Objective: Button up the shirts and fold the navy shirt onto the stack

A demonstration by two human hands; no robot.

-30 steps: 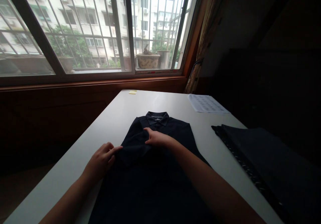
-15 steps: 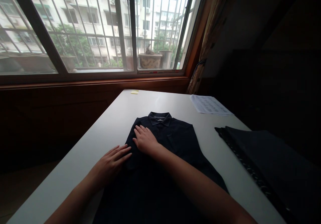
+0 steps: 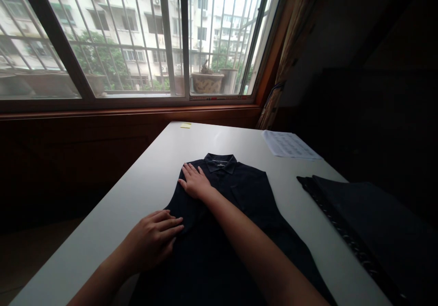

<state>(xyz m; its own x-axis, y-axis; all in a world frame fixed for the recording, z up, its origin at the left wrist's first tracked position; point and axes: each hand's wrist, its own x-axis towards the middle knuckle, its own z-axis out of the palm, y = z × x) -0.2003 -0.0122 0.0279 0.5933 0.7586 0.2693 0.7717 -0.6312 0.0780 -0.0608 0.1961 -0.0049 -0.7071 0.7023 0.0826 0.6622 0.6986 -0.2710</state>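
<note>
A dark navy polo shirt (image 3: 253, 214) lies spread on the white table, its collar (image 3: 221, 163) pointing towards the window. Flat on the shirt's left shoulder area rests my right hand (image 3: 195, 182), fingers stretched and apart, with the forearm crossing the chest. My left hand (image 3: 153, 237) is lower down at the shirt's left edge. Its fingers are extended over the cloth and slightly bent, with the thumb beneath them; nothing shows gripped in it. Both sleeves are out of sight, and my forearms cover part of the shirt's front.
The white table (image 3: 137, 173) has a yellow sticky note (image 3: 185, 125) near its far edge and printed sheets (image 3: 290, 145) at the far right. A folded dark garment (image 3: 369, 219) lies along the right side. Beyond the table are a barred window and a tied curtain (image 3: 273, 100).
My right hand has slid up towards the shoulder edge. My left hand has moved down along the side, its fingers more bent. The shirt's left edge now shows between them.
</note>
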